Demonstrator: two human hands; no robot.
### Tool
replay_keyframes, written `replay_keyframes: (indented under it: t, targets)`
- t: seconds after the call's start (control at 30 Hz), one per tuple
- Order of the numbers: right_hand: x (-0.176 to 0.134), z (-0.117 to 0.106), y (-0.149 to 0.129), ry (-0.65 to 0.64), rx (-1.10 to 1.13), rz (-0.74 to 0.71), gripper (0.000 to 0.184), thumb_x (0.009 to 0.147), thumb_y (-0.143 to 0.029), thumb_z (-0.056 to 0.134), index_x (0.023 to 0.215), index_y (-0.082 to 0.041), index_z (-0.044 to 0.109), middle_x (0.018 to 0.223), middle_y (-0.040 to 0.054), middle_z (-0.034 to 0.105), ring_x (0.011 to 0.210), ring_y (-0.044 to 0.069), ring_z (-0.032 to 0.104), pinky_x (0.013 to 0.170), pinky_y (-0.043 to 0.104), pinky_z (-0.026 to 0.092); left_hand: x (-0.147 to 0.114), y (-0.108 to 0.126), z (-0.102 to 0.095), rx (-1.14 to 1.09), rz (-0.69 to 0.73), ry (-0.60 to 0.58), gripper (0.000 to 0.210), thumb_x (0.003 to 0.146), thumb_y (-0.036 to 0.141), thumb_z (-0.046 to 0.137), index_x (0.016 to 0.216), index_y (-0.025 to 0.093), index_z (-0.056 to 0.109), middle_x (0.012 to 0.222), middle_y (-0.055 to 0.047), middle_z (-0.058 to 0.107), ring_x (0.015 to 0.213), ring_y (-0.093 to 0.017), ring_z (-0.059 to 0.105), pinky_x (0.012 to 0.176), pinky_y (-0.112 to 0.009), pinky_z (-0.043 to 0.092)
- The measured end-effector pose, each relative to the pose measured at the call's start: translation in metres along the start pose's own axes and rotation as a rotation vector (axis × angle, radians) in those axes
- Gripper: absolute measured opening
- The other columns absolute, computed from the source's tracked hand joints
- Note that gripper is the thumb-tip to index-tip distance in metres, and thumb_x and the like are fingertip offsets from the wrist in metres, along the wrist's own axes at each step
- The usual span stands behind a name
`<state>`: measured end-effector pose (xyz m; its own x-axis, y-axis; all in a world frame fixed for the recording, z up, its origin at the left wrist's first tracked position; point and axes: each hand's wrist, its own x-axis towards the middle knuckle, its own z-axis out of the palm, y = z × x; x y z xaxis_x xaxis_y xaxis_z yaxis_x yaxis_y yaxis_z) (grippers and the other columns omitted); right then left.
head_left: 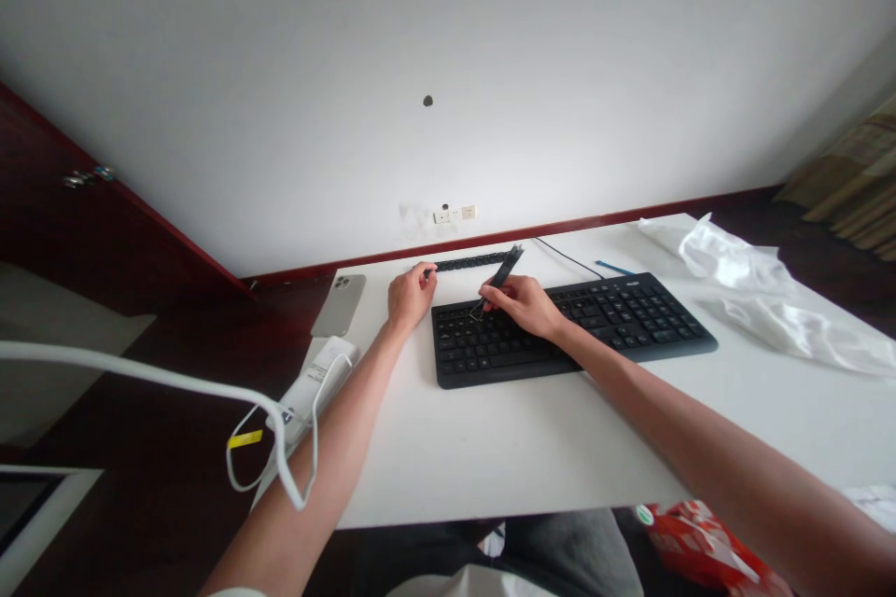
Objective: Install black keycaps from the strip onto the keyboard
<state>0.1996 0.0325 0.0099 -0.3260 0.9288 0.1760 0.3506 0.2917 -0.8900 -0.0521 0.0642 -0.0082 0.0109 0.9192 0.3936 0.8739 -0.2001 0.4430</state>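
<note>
A black keyboard (518,359) lies on the white table. In my right hand (525,303), closed like a pen grip, is a keycap puller (505,267) with a dark handle and thin wire loops. Its wire end points down at the keys on the keyboard's upper left part. Behind the keyboard runs a row of loose black keycaps (472,262). My left hand (412,296) rests at the left end of that row, thumb and forefinger pinched on a small dark piece that looks like a keycap. The fingers partly hide it.
A phone (340,303) and a white power strip (318,382) with cables lie along the left edge. A blue stick-like tool (614,268) and the keyboard's cable (570,256) are behind the keyboard. Clear plastic bags (805,331) spread over the right side. A wall stands behind the table.
</note>
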Motion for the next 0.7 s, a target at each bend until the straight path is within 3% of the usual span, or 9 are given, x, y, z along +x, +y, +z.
replay_keyframes:
  t: [0.13, 0.37, 0.53, 0.6, 0.7]
  targets:
    - [0.001, 0.0, 0.001, 0.007, -0.011, -0.019, 0.044, 0.095, -0.057, 0.061, 0.085, -0.017, 0.075, 0.079, 0.0061, 0.079, 0.072, 0.022, 0.07, 0.068, 0.03, 0.05, -0.005, 0.008, -0.006, -0.058, 0.131, -0.098, 0.033, 0.101, 0.042, 0.05, 0.117, 0.024, 0.074, 0.076, 0.0, 0.068, 0.07, -0.016, 0.06, 0.071, -0.027, 0.042]
    - [0.002, 0.0, 0.005, 0.05, 0.05, -0.007, 0.046, 0.094, -0.06, 0.061, 0.086, -0.016, 0.073, 0.078, 0.007, 0.079, 0.072, 0.022, 0.071, 0.069, 0.031, 0.051, -0.034, 0.03, -0.02, -0.194, 0.186, -0.134, 0.036, 0.105, 0.037, 0.04, 0.108, 0.021, 0.073, 0.102, -0.005, 0.074, 0.082, -0.016, 0.063, 0.079, -0.028, 0.048]
    - [0.005, 0.002, 0.013, 0.095, 0.067, 0.006, 0.046, 0.095, -0.06, 0.06, 0.088, -0.016, 0.073, 0.078, 0.0072, 0.078, 0.071, 0.021, 0.069, 0.067, 0.031, 0.051, -0.065, 0.044, -0.024, -0.045, 0.343, -0.045, 0.037, 0.105, 0.035, 0.043, 0.1, 0.023, 0.077, 0.098, -0.008, 0.07, 0.102, -0.025, 0.058, 0.098, -0.04, 0.044]
    - [0.004, 0.002, 0.014, 0.106, 0.035, 0.005, 0.045, 0.095, -0.059, 0.06, 0.089, -0.016, 0.073, 0.078, 0.0069, 0.078, 0.07, 0.021, 0.069, 0.067, 0.031, 0.051, -0.071, 0.048, -0.025, -0.014, 0.372, -0.007, 0.036, 0.105, 0.034, 0.044, 0.102, 0.024, 0.078, 0.098, -0.009, 0.069, 0.104, -0.025, 0.057, 0.098, -0.043, 0.043]
    - [0.001, 0.003, 0.012, 0.119, 0.001, 0.002, 0.044, 0.095, -0.058, 0.06, 0.091, -0.016, 0.074, 0.077, 0.0065, 0.078, 0.071, 0.022, 0.069, 0.067, 0.031, 0.05, -0.072, 0.053, -0.027, -0.039, 0.425, -0.05, 0.04, 0.106, 0.034, 0.042, 0.098, 0.023, 0.079, 0.091, -0.008, 0.067, 0.098, -0.024, 0.056, 0.094, -0.041, 0.044]
